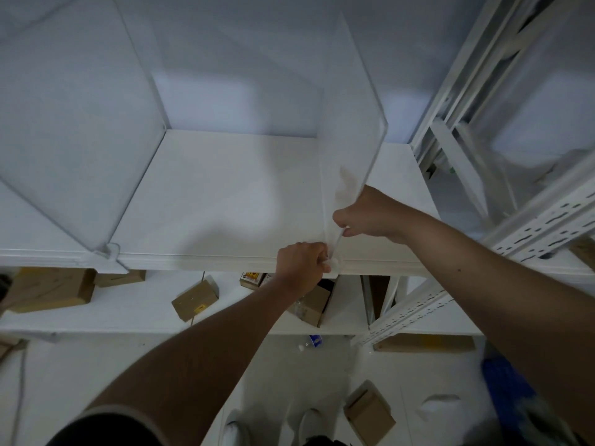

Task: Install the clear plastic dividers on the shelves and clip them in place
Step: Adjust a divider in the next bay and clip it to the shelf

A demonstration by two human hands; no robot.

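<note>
A clear plastic divider (351,101) stands upright on the white shelf (225,194), right of centre. My right hand (363,214) grips its lower front edge, fingers partly seen through the plastic. My left hand (302,263) is closed on a small clear clip (335,260) at the shelf's front lip, right at the foot of that divider. A second clear divider (77,123) stands at the left, held by a clip (111,249) on the front edge.
Cardboard boxes (193,300) sit on the lower shelf, and more lie on the floor (367,413). White perforated rack uprights (531,226) rise at the right. A blue object (505,381) lies on the floor at the lower right.
</note>
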